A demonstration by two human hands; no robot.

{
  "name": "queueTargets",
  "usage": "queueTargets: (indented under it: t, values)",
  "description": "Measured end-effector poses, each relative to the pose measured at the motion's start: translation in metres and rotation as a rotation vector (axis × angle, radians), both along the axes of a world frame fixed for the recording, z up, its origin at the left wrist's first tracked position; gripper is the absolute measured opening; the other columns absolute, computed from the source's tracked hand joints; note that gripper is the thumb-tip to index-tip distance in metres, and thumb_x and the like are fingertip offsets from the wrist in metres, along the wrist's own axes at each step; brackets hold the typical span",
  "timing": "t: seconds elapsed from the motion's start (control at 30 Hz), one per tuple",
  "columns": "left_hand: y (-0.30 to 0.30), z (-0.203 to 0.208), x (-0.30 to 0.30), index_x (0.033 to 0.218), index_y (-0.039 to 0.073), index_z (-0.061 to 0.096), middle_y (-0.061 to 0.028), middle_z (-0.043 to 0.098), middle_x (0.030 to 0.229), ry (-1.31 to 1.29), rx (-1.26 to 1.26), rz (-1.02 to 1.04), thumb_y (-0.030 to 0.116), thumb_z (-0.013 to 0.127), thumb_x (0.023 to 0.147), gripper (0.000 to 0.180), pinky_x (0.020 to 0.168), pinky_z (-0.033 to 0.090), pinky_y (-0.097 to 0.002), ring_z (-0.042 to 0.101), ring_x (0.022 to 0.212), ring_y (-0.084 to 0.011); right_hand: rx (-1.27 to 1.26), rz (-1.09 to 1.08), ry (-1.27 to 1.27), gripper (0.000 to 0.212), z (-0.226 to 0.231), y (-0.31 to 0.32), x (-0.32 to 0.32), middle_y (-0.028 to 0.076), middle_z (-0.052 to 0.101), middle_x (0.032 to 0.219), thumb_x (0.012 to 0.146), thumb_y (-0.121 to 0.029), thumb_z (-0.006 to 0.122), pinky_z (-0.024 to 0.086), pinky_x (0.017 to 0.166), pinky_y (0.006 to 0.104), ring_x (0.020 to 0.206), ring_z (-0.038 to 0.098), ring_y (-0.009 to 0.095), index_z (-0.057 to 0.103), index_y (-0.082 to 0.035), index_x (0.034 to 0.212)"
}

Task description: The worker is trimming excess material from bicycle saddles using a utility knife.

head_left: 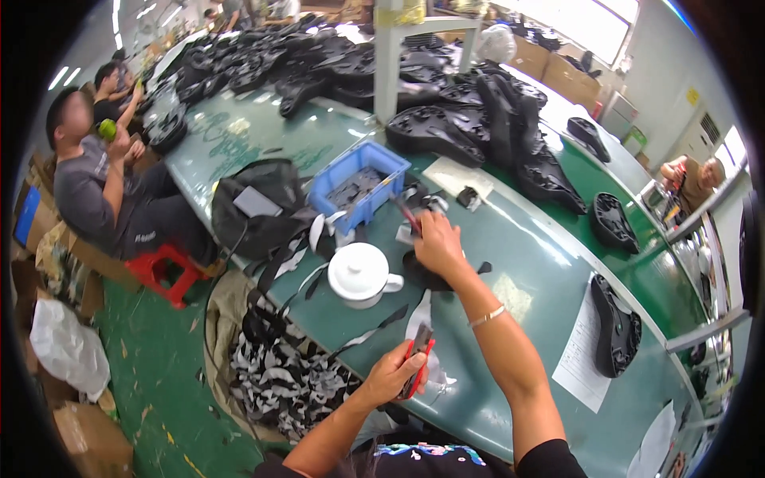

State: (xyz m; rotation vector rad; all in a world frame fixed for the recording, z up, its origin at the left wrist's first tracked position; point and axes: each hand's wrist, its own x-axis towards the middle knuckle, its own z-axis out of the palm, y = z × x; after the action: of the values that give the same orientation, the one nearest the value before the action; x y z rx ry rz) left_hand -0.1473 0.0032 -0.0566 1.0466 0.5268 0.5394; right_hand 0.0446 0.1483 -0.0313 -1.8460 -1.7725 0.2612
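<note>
My left hand [396, 373], near the table's front edge, is closed around red-handled pliers [420, 350] with the grey metal head pointing up. Farther forward, my right hand [438, 241] grips a slim red-and-dark tool [408, 217]; its kind is unclear. Below that hand lies a dark piece [425, 272], partly covered. To the left stands a white lidded mug [358, 275]. The slim tool points toward a blue plastic basket [368, 209] holding flat grey pieces. Black and light-grey scrap strips [370, 328] lie around the mug.
A sack of scraps [279, 382] stands below the table's left edge. Beside the basket is a black bag [256, 199]. Black moulded parts [510, 119] are piled behind; another [615, 325] lies right, by a paper sheet [586, 358]. A co-worker [96, 175] sits on a red stool [169, 271].
</note>
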Motion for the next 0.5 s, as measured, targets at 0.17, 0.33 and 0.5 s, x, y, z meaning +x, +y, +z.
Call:
queueTargets:
  t: [0.17,0.33,0.5]
  values:
    - [0.004,0.01,0.015,0.107,0.005,0.045,-0.0115,0.058,0.085,-0.149,0.068,0.177,0.04,0.047,0.097,0.036,0.071,0.049,-0.0318,0.059,0.079,-0.0185,0.07,0.094,-0.157,0.054,0.0,-0.082,0.037,0.017,0.048,0.125,0.072,-0.012,0.065,0.034,0.094,0.0472,0.113,0.048,0.034,0.05,-0.01,0.124]
    - [0.034,0.041,0.125,0.134,0.006,0.036,-0.0106,0.042,0.126,-0.228,0.151,0.39,0.037,0.033,0.102,0.045,0.079,0.041,-0.0241,0.047,0.093,-0.0097,-0.031,0.401,0.648,0.052,0.051,-0.158,0.063,0.018,0.048,0.124,0.087,-0.026,0.064,0.037,0.098,0.0387,0.117,0.047,0.028,0.043,-0.005,0.129]
    - [0.07,0.037,0.231,0.145,0.017,0.028,-0.011,0.031,0.135,0.037,0.479,0.026,0.052,0.037,0.097,0.06,0.105,0.029,-0.0366,0.034,0.125,-0.0197,0.109,-0.294,1.003,0.036,0.042,-0.156,0.164,0.0,0.056,0.083,0.084,-0.029,0.068,0.041,0.068,0.0243,0.075,0.052,0.01,0.055,-0.006,0.108]
